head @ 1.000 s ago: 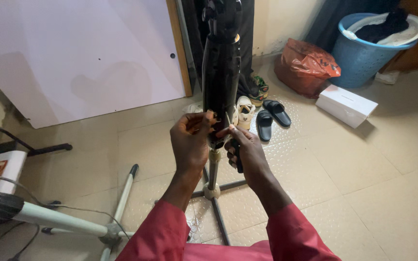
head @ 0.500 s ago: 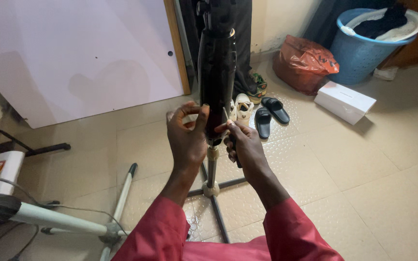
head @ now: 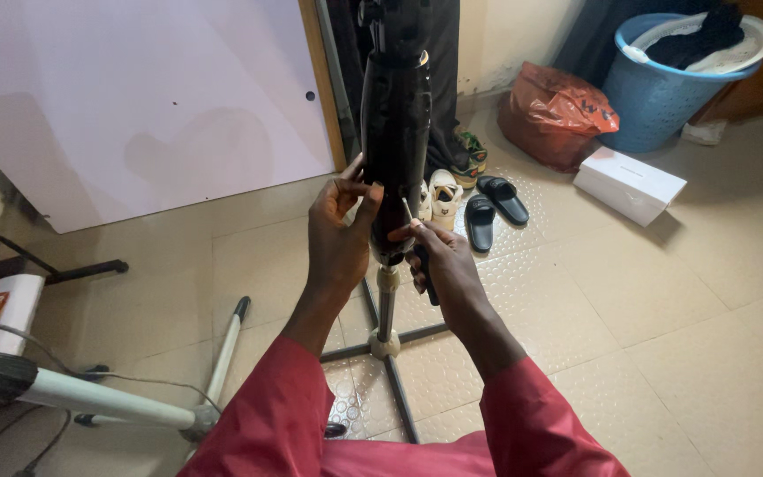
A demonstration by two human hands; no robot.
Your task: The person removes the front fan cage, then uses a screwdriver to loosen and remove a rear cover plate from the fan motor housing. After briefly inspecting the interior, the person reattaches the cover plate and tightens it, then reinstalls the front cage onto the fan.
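My left hand (head: pixel 339 240) rests on a glossy black plastic housing (head: pixel 396 150), smooth and reflective. My right hand (head: pixel 441 265) grips a thin metal screwdriver (head: pixel 417 240) with a matt black handle. Below, the floor (head: pixel 664 309) is glazed beige tile, partly dimpled.

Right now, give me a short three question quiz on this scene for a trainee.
1. True or false: the left hand rests against the black cylindrical housing on the stand.
2. What does the right hand hold? A) a slim tool with a dark handle B) a sandal C) a white box
3. Fill in: the blue basket stands beside a reddish ____.

Key:
1. True.
2. A, the slim tool, its tip up against the housing.
3. Bag; the reddish bag sits left of the basket, by the wall.
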